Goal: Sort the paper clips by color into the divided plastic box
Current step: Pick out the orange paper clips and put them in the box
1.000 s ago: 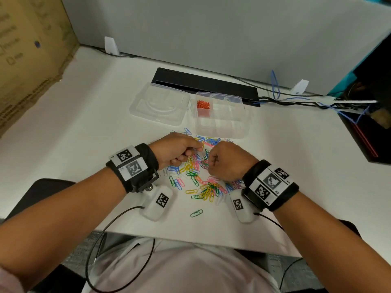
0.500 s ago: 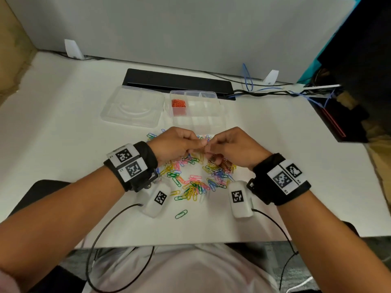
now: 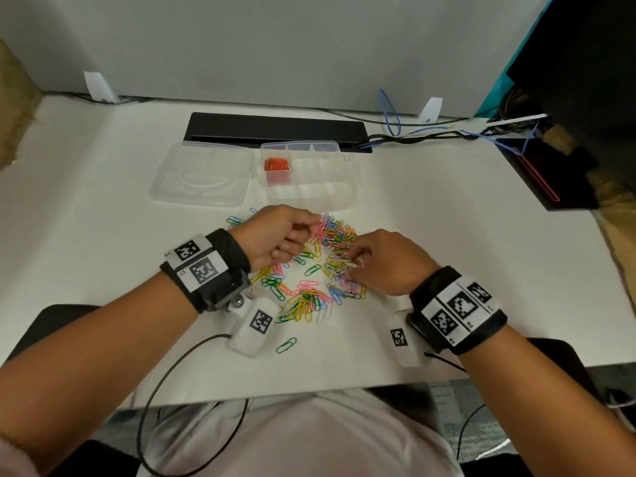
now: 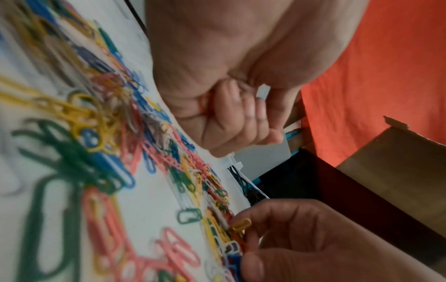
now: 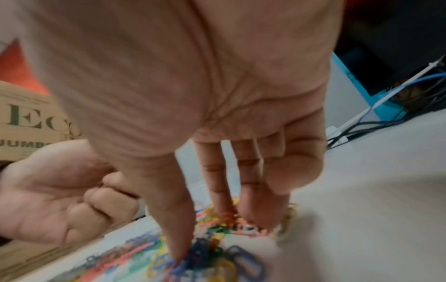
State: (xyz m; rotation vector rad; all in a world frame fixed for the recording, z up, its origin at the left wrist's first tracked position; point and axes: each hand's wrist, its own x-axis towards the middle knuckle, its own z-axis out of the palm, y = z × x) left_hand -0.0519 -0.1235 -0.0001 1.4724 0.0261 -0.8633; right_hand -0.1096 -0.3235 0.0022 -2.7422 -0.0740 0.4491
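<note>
Orange clips (image 3: pixel 276 165) are already sitting in one compartment of the divided box (image 3: pixel 311 192), while the mixed pile (image 3: pixel 309 270) is lying on the bench (image 3: pixel 103 218). The left hand (image 3: pixel 275 235) is curling around gathered clips; the right hand (image 3: pixel 385 261) is probing with straight fingers (image 5: pixel 178 229). Tangled clips could be dragging wrong colours along.

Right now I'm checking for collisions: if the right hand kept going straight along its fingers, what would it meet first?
Probably the paper clip pile: the right hand points its fingertips down into it already.
</note>
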